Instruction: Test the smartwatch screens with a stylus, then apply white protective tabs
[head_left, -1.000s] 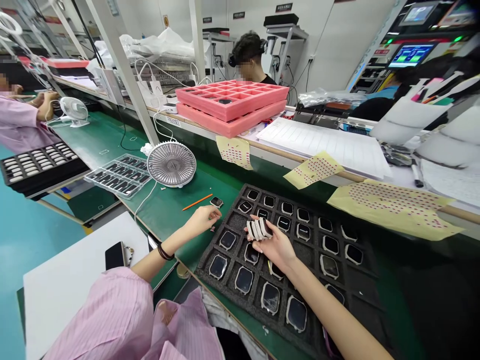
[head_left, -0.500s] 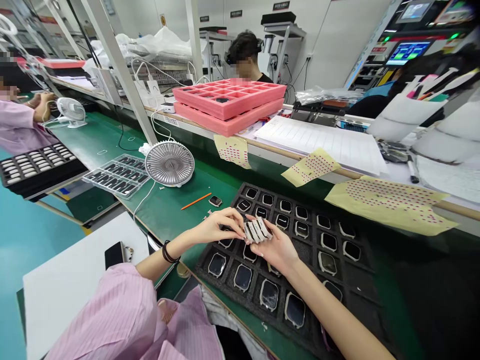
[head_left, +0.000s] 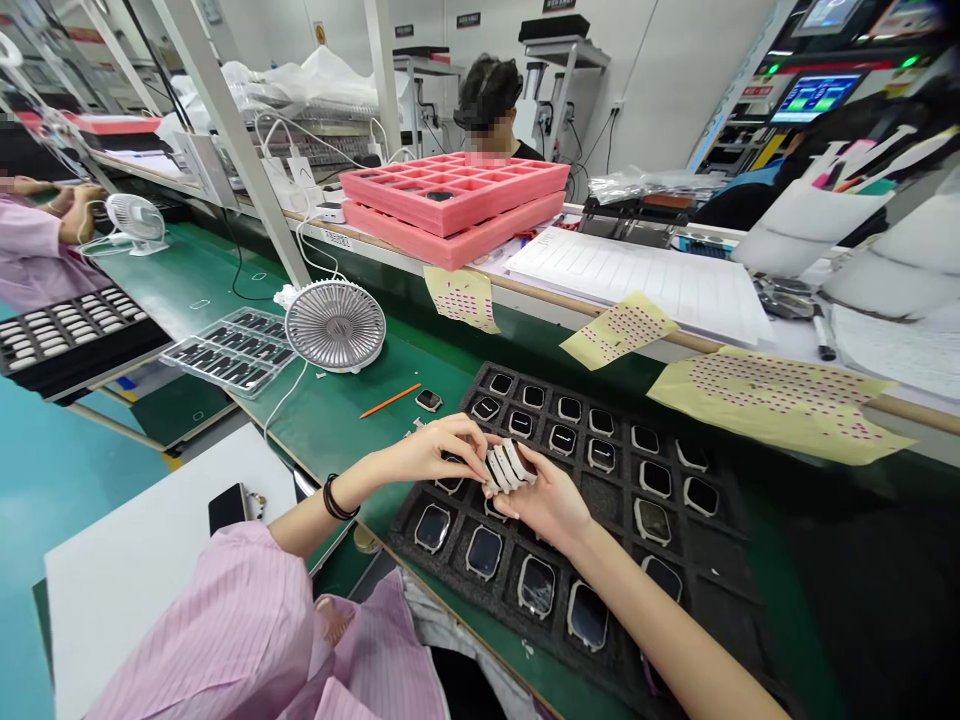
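Several pale smartwatch bodies (head_left: 508, 467), stacked side by side, are gripped in my right hand (head_left: 553, 502), with thumb and fingers closed around them. My left hand (head_left: 442, 447) pinches at the left end of this stack; its fingertips touch the nearest watch body. Both hands are above a black foam tray (head_left: 604, 492). Smartwatches with dark screens lie face up in many of its pockets, and a few screens are lit. My hands and right forearm hide part of the tray.
An orange stick (head_left: 390, 400) and a single smartwatch (head_left: 428, 400) lie left of the tray. Farther left are a white fan (head_left: 335, 325) and a clear blister tray (head_left: 231, 350). Pink foam trays (head_left: 454, 200) sit on the shelf. Co-workers sit opposite and at the far left.
Both hands stay together over the tray. The watch stack has tilted slightly in my right hand. The view has shifted a little.
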